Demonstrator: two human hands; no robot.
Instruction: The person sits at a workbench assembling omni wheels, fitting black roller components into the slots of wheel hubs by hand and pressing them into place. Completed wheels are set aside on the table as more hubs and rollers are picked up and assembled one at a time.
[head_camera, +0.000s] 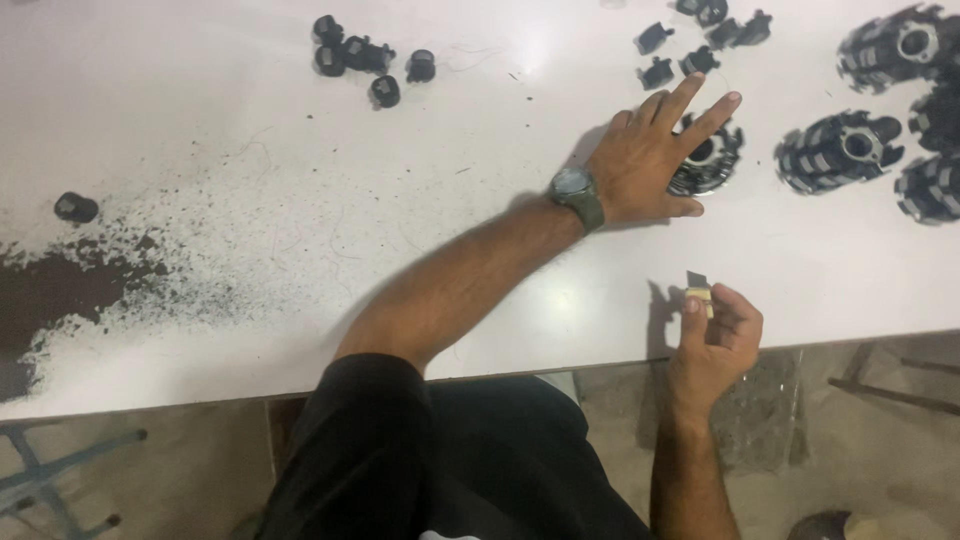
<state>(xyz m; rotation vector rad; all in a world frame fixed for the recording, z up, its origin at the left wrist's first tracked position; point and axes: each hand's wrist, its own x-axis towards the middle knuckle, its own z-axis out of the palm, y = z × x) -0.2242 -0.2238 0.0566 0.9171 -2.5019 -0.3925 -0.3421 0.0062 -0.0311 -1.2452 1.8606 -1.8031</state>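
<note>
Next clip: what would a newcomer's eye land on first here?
Probably the left hand, wristwatch on, reaching across the white table and pressing on a round black toothed part, with similar ones clustered at the right edge. Next, the right hand at the table's near edge pinches a small pale block. A dark powdery stain spreads over the table's left side.

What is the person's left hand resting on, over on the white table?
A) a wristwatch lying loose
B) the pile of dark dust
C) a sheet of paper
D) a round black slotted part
D: the left hand lies spread flat over a round black slotted part on the white table, while the dark dust sits far off to the other side and the watch is worn on that wrist.
</note>
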